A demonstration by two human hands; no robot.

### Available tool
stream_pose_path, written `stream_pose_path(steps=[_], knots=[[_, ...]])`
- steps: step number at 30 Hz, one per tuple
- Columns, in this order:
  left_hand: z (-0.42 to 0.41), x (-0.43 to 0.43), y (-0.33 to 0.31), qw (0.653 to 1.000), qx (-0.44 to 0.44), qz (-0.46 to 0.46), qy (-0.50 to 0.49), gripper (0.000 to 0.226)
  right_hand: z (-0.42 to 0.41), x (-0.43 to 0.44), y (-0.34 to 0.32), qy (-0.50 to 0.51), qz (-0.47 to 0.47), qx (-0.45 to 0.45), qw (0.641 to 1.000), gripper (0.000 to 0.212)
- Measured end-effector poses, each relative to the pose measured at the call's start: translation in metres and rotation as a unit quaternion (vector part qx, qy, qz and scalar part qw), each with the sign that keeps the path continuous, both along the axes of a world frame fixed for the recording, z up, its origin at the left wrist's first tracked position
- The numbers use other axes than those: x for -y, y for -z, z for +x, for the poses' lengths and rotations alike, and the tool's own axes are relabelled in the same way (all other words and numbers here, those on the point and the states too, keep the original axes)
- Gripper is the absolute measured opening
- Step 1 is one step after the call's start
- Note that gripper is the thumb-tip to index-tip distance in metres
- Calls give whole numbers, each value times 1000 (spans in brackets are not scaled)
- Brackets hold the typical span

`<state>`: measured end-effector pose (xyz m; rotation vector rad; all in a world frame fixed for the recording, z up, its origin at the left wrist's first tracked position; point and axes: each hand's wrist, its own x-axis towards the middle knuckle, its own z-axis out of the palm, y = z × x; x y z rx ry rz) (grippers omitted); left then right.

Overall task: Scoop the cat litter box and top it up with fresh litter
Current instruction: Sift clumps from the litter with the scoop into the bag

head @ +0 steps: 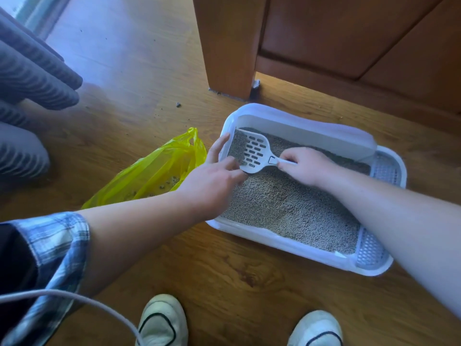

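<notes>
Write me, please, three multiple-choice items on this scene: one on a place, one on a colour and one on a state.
1. Where does the yellow plastic bag lie relative to the litter box?
A. inside it
B. on the floor to its left
C. on top of its far rim

2. What colour is the litter scoop?
A. white
B. red
C. black

3. What is the right hand doing?
A. hanging idle
B. holding the bag
C. gripping the scoop's handle

Answers:
1. B, since the bag sits on the wooden boards just off the box's left end.
2. A, since the slotted scoop is plainly white.
3. C, since its fingers curl round the handle while the scoop's head is over the litter.
</notes>
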<state>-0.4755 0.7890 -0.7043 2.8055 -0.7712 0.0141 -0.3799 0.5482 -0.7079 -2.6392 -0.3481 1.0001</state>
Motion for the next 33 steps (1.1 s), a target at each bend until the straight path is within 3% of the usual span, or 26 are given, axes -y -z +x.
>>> stream_pose_path(steps=[5, 14, 21, 27, 30, 33], knots=[[0, -1, -1, 999, -36, -7, -2, 39, -25, 13, 12, 76, 113, -52, 989, 21], [-1, -2, -3, 999, -46, -21, -10, 36, -44, 46, -1, 122, 157, -58, 978, 22], [-3, 0, -8, 999, -38, -23, -11, 37, -65, 58, -7, 156, 180, -7, 971, 20], [-6, -1, -13, 998, -61, -3, -30, 34, -59, 67, -20, 127, 71, 20, 989, 24], [-5, -2, -17, 999, -49, 9, -19, 30, -47, 71, -33, 52, -34, -1, 998, 29], [-6, -2, -22, 999, -38, 6, -1, 26, -40, 65, -44, 24, -78, -30, 996, 33]])
